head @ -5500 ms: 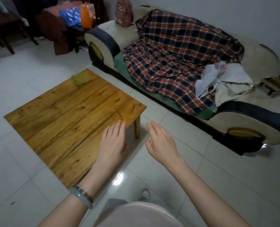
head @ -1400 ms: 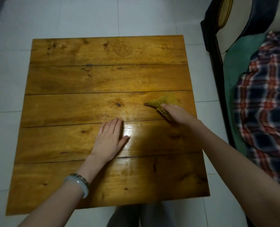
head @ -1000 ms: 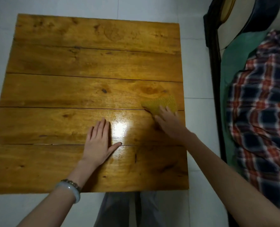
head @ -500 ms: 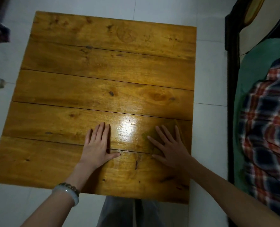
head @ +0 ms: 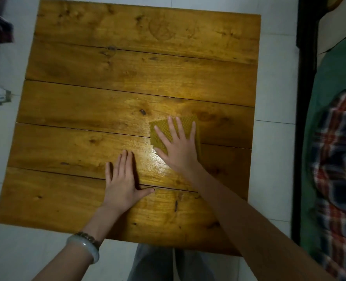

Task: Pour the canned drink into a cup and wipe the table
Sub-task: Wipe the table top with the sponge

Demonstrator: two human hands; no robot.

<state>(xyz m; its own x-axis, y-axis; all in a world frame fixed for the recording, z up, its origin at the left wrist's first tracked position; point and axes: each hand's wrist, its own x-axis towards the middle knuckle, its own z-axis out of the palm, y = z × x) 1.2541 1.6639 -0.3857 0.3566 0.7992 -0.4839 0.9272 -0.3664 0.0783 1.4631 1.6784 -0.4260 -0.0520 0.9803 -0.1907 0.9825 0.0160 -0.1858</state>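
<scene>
The wooden table [head: 127, 67] is seen from above, standing on a pale tiled floor [head: 273, 88]. A sofa [head: 306, 98] with a plaid blanket [head: 338, 159] is placed along its right side. The right hand [head: 180, 151] is pressed flat on a yellow cloth [head: 186, 121], fingers straight and spread apart. The cloth is laid right of the table's centre, beside a glossy patch. The left hand [head: 123, 183] is rested flat on the bare wood, fingers together, thumb out. A pale bracelet [head: 87, 246] is worn on the left wrist.
</scene>
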